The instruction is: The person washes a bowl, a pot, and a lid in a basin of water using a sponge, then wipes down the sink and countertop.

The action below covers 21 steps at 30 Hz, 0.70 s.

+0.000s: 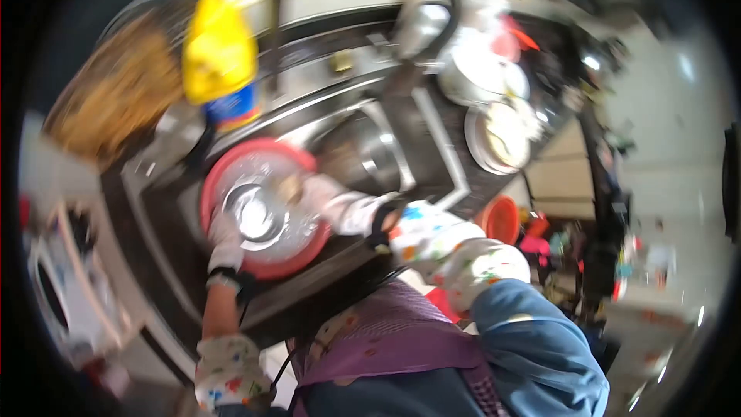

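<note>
A red basin point(299, 260) of sudsy water stands in the left part of the sink. In it is a round, shiny metal bowl point(255, 215). My left hand point(225, 236), in a pale glove, is at the bowl's left edge and looks closed on the rim, though the fingers are blurred. Also in a pale glove, my right hand point(315, 194) reaches over the basin from the right. Its fingers are closed around a small tan piece point(290, 188) that looks like a sponge, just right of the bowl.
A large metal pot point(359, 150) sits in the sink to the right of the basin. The dark faucet point(275, 31) arches over the back. Behind the basin stands a yellow bottle point(220, 50). White dishes point(498, 137) stand on the right counter, with an orange bucket point(500, 220) lower down.
</note>
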Tool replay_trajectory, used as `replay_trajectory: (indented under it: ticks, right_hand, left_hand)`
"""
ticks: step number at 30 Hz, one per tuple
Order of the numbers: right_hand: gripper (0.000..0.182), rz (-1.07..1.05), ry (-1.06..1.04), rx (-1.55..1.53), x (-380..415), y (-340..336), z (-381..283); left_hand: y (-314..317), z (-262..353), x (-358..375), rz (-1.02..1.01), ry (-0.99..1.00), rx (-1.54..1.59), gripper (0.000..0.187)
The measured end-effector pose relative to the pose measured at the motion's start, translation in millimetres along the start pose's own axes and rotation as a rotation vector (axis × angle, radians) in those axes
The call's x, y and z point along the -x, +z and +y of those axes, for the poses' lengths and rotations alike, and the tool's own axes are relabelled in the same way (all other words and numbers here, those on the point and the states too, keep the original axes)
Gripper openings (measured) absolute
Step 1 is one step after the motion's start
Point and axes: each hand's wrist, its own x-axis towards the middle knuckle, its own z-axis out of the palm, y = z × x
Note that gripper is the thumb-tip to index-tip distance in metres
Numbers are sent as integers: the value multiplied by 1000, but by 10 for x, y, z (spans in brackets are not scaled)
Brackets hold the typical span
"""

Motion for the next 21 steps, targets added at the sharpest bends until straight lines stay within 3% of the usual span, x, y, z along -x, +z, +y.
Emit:
replay_trajectory:
  ticks: [1, 2, 3, 4, 6, 7, 8, 10, 11, 12, 14, 16, 17, 18, 19, 20, 21]
  right_hand:
    - [25, 44, -60, -330, 148, -239, -244]
    - [20, -89, 1, -135, 203, -260, -273]
    - [20, -37, 28, -111, 284, -370, -315]
    - [19, -91, 134, -356, 342, -435, -416]
    - [38, -220, 318, -861, 447, -449, -574]
    - [47, -218, 316, -1159, 417, -265, -426]
    - [47, -204, 311, -1163, 453, -366, -422]
    - [45, -182, 361, -1390, 597, -671, -466]
    - [44, -157, 271, -1589, 656, -733, -410]
    - [44, -153, 253, -1593, 724, -817, -361]
    - [50, -90, 286, -1869, 855, -1012, -259]
    - [47, -10, 175, -1763, 992, -1294, -208]
    - [36, 58, 255, -1729, 1111, -1560, -292]
    - [37, 101, 259, -1644, 1202, -1816, -334]
    - [32, 154, 213, -1612, 1237, -1829, -57]
    - [25, 195, 255, -1253, 1329, -2107, 34]
    - [25, 332, 265, -1178, 1414, -2258, 147]
  left_hand:
    - [-233, 169, 245, -47, 161, -6, 24]
    - [-388, 227, 425, -88, 306, -7, 26]
    - [-136, 147, 181, -191, 256, -65, 25]
    - [113, -14, -186, -287, 185, -140, 24]
    - [181, -32, -303, -285, 353, -59, 20]
    - [-3, 107, -242, -236, 544, -531, 20]
    - [-349, 364, 61, -231, 556, -538, 20]
    - [-834, 690, 430, -5, 595, -335, 21]
    - [-899, 681, 410, 1, 624, -470, 20]
    - [-991, 689, 464, 15, 630, -477, 20]
    - [-1216, 739, 610, 79, 725, -192, 20]
    - [-1541, 932, 903, 209, 781, -238, 22]
    - [-1645, 1016, 1019, 325, 831, -279, 24]
    - [-1687, 1050, 1071, 331, 833, -283, 24]
    - [-1711, 1061, 1118, 424, 832, -163, 25]
    - [-1718, 1073, 1157, 516, 825, -44, 27]
    - [-1707, 1119, 1162, 666, 920, -12, 20]
